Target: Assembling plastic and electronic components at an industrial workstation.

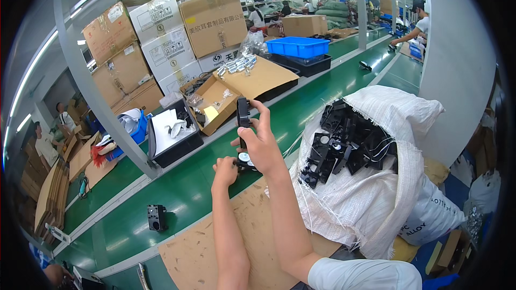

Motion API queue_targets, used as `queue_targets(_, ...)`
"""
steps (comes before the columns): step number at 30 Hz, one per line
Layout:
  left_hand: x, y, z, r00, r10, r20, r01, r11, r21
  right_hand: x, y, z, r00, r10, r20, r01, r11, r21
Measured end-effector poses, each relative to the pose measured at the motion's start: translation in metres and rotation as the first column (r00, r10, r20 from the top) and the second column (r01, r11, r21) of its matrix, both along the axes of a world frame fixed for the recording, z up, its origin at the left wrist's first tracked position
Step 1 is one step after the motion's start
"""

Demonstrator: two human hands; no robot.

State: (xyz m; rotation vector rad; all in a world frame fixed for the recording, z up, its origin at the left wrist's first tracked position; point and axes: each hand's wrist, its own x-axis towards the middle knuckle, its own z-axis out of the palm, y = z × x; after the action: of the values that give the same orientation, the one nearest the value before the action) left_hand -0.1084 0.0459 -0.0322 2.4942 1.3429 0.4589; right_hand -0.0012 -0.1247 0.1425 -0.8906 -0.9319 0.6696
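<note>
My right hand (260,138) is raised over the green conveyor belt, its fingers and thumb closed round a long black plastic part (243,111) held upright. Just below it, my left hand (226,172) has its fingers curled at the edge of a black plastic housing (245,161) with white round discs. Part of that housing is hidden behind my right wrist. On the belt to the left stands another black housing (156,218), apart from both hands. A white woven sack (344,209) full of black plastic parts (344,142) is open to the right of my right forearm.
A brown cardboard sheet (188,255) lies under my forearms. Beyond the belt (126,231) are a black bin (177,147), an open carton (226,115) and a blue tray (298,46). Stacked cartons (172,53) and a grey post (102,91) rise behind. A co-worker (419,27) reaches over the far belt.
</note>
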Motion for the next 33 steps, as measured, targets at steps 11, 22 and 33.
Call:
queue_targets(11,-0.001,-0.041,0.116,0.604,-0.176,0.777,-0.090,0.954,0.286,0.013,-0.003,-0.004,0.999,0.045,-0.006,-0.043,0.978,0.204)
queue_targets(22,-0.007,-0.118,0.187,-0.032,-0.058,0.998,0.085,0.995,0.061,-0.002,-0.007,0.004,0.960,0.278,-0.006,-0.273,0.947,0.167)
queue_targets(33,-0.009,-0.121,0.190,-0.072,-0.073,0.995,0.056,0.995,0.077,-0.009,-0.007,0.003,0.942,0.267,0.205,-0.311,0.923,0.228)
